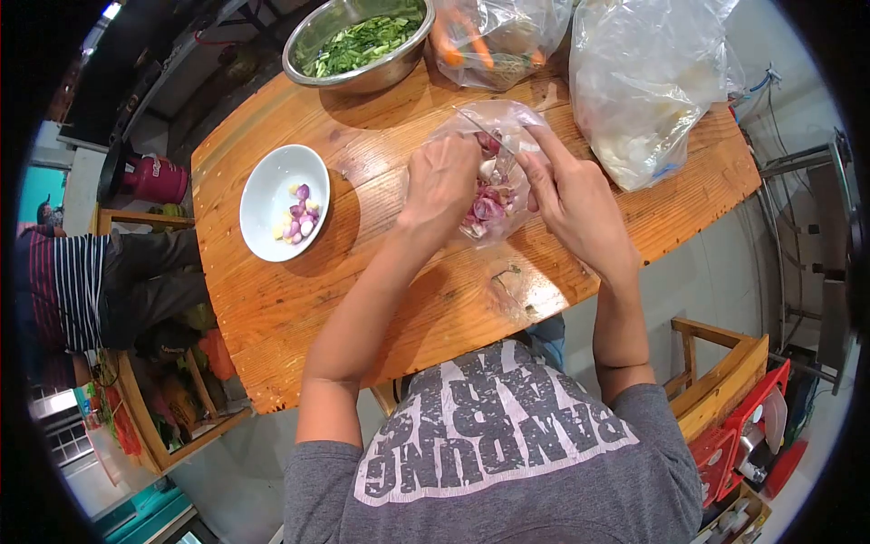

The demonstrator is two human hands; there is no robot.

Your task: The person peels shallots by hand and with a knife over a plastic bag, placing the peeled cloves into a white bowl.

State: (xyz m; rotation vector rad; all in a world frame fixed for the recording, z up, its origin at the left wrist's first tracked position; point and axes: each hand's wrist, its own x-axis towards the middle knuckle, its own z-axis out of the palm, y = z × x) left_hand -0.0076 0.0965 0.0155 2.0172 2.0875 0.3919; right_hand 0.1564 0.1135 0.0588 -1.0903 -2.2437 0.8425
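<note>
A clear plastic bag [504, 116] lies on the wooden table, with purple shallots and loose skins [490, 207] in it. Over its left side, my left hand [441, 179] is closed, its fingertips at a reddish shallot [489, 142]; the fingers partly hide it. My right hand [575, 199] grips a knife [486, 129], whose handle is hidden in the palm. The thin blade points up and left across the bag, close to my left fingertips. To the left stands a white bowl [257, 201] with several peeled shallots [302, 216] and a few pale yellowish pieces.
At the table's [362, 181] far edge are a metal bowl [313, 80] of chopped greens, a bag with carrots [467, 41] and a large clear bag [634, 91]. Another person [82, 281] stands at the left. A wooden stool [720, 372] and red crates [725, 453] are at the right.
</note>
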